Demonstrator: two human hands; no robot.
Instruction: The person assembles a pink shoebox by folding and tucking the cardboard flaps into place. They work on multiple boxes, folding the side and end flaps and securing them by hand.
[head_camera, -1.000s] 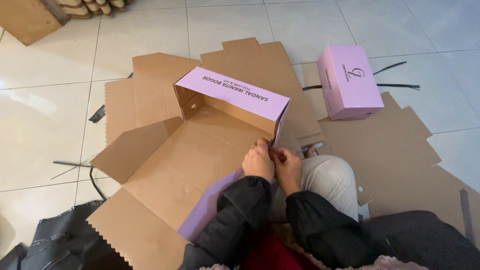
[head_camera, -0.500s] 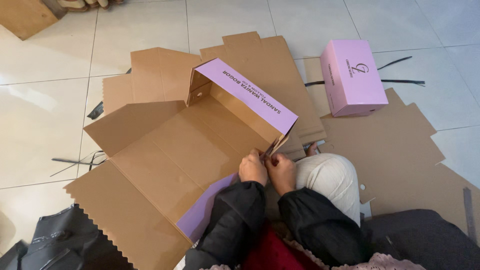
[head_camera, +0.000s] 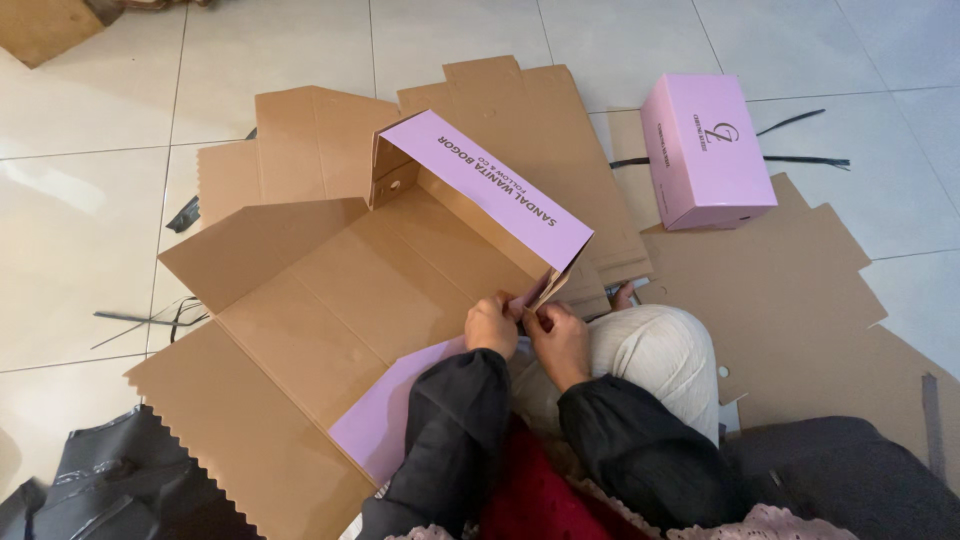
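Nearest the camera, two black sleeves (head_camera: 520, 450) lead to the hands, which meet at the near corner of a half-folded cardboard box blank (head_camera: 330, 300). The left hand (head_camera: 492, 326) and the right hand (head_camera: 560, 342) each pinch a small corner flap of the blank, fingers closed on the card just beside one another, almost touching. A bent knee in cream trousers (head_camera: 655, 355) rests right of them, over a flat brown sheet.

Compared with a second ago, the raised lilac wall panel (head_camera: 490, 185) stands steeper and its end has swung towards the hands, so the corner now looks more closed up; I judge the side wall is being locked into its end flap, with the other sides not yet raised.

The blank lies on the tiled floor (head_camera: 80, 230), directly in front of the person. It is corrugated board: matt brown inside, smooth lilac outside, with crisp score lines and a saw-toothed near-left edge. A lilac strip shows by the left sleeve.

Further out, more flat brown blanks (head_camera: 800, 290) overlap on glossy pale tiles. A finished lilac box (head_camera: 705, 150), rectangular and closed, sits well apart at the upper right, beside thin black straps (head_camera: 800, 160). Crumpled black plastic (head_camera: 90, 480) lies bottom left.
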